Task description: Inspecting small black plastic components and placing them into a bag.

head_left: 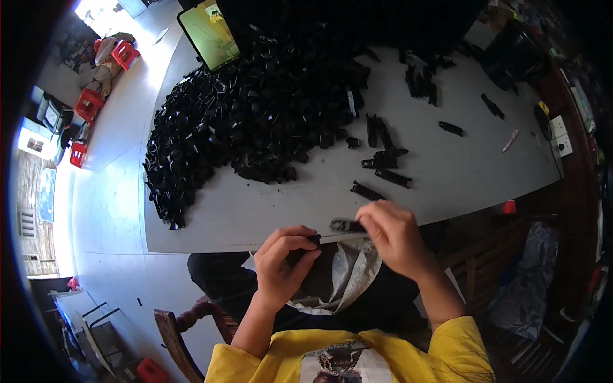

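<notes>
The right hand [393,233] pinches a black plastic strip [345,225], long axis sideways, pointing left from its fingertips toward the left hand [285,258], whose fingers curl around another black piece [314,240]

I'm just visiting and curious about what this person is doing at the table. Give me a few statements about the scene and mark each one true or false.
1. Each hand holds a small black part. True: the left hand grips a dark part, and the right hand pinches another black part.
2. The big pile of black parts lies at the table's right end. False: it lies at the left and middle of the table.
3. The person wears a yellow shirt. True.
4. A tablet screen stands at the far edge of the pile. True.
5. The table is bright red. False: it is pale grey; only the small crates on the floor at the left are red.
</notes>
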Available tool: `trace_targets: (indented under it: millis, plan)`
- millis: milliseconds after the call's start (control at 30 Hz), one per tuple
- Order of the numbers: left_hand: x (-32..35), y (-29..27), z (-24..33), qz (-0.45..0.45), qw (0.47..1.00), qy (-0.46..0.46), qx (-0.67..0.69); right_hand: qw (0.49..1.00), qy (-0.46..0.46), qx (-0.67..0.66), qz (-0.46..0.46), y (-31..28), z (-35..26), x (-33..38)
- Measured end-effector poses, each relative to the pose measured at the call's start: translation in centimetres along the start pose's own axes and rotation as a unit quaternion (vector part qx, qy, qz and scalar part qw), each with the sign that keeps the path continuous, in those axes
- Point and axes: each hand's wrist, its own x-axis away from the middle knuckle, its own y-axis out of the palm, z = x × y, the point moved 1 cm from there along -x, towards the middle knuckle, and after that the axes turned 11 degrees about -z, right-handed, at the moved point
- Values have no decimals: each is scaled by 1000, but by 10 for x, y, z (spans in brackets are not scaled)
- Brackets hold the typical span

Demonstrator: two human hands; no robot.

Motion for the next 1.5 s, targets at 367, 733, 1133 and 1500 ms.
trace_targets:
  millis: [367, 733, 1133, 1500]
  plan:
    - [-2, 3, 9, -10, 999, 50, -12, 994, -90, 17, -65, 0, -14, 7]
    - [9, 15, 22, -53, 919, -26, 390, 968, -189, 52, -158, 24, -29, 33]
    - [-5, 28, 11, -168, 975, 34, 141, 976, -113, 23, -186, 55, -27, 39]
    - [-67, 6, -34, 67, 902, -121, -409, 964, 153, 214, 40, 36, 13, -7]
